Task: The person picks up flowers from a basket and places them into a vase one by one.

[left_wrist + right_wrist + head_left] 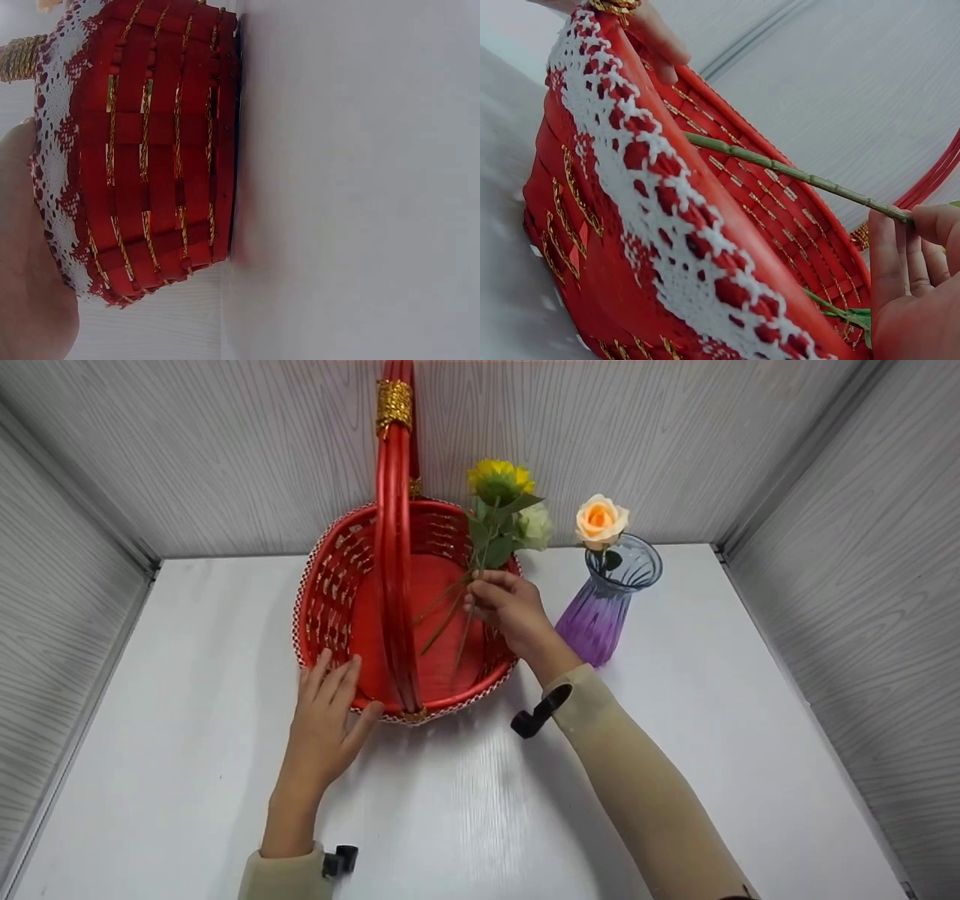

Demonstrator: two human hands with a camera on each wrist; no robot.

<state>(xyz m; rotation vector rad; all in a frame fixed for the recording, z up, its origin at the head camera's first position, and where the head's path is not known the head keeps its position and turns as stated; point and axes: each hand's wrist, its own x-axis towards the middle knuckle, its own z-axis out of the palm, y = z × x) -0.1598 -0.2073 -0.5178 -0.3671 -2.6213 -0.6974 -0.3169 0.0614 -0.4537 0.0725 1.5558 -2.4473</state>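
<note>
A red woven basket [322,577] with a tall arched handle [394,547] and white lace round its rim stands on the table. My left hand [324,727] rests on the basket's near left rim, fingers spread and fairly straight. Over the right side of the basket, my right hand [514,611] pinches a green stem [802,176] between thumb and fingers. That stem appears to belong to the yellow flower [500,480], whose head is above the hand. Close beside it is a pale green-white flower [534,526]. Several stems slant down inside the basket.
Right of the basket, a ribbed glass vase [596,622], blue above and purple below, holds a peach rose [601,521]. The white table [465,810] meets grey wood-grain walls [225,457] at the back and both sides.
</note>
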